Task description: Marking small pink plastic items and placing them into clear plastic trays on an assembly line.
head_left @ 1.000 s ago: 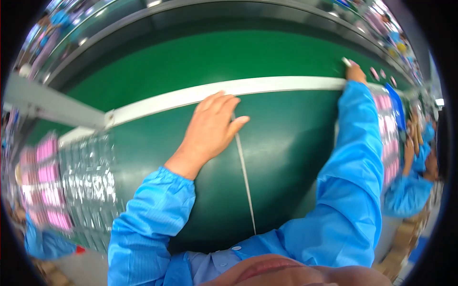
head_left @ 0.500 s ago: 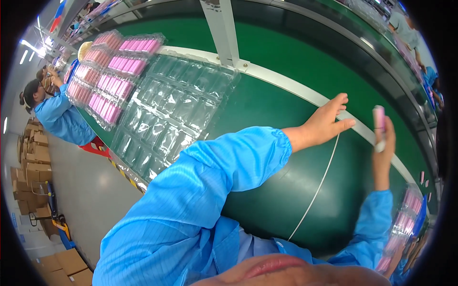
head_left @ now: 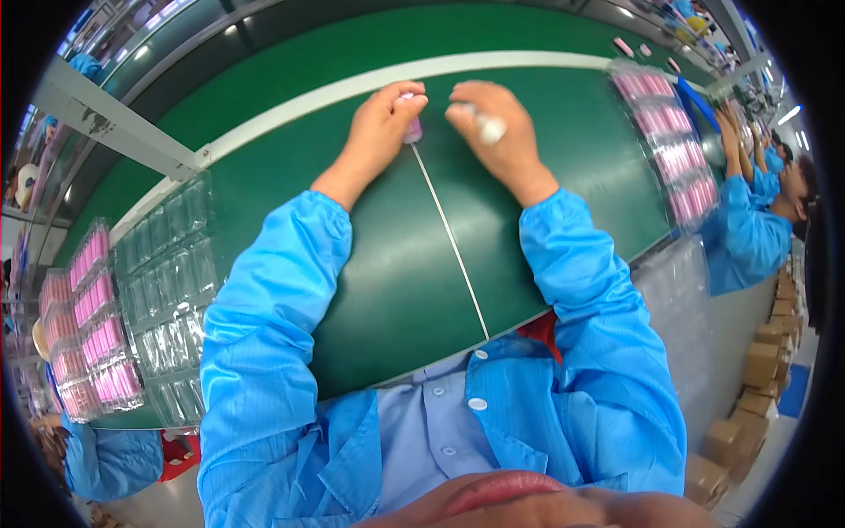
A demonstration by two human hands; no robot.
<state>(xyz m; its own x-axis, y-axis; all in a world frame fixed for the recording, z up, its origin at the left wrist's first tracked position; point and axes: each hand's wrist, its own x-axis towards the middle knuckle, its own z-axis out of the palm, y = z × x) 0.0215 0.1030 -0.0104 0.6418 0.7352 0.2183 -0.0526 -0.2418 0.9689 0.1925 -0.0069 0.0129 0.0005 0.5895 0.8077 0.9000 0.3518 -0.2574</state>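
Note:
My left hand (head_left: 378,123) is closed round a small pink tube (head_left: 413,132), whose lower end shows under the fingers. Across a narrow gap, my right hand (head_left: 506,132) is curled round a small piece with a rounded white end (head_left: 491,130). Motion blurs these fingers, and most of that piece is hidden in the palm. Both hands are raised over the green work surface (head_left: 396,264), near its far white rail (head_left: 396,75).
Clear plastic trays (head_left: 172,290) with unfilled pockets lie at the left, beside trays of pink tubes (head_left: 97,299). More filled trays (head_left: 664,145) stand at the right, near a co-worker (head_left: 757,220). A metal post (head_left: 123,123) rises at the far left.
My view has swung to the right. My hands have come close together in front of me; the left, open before, now holds a pink tube. My right hand has come in from the right.

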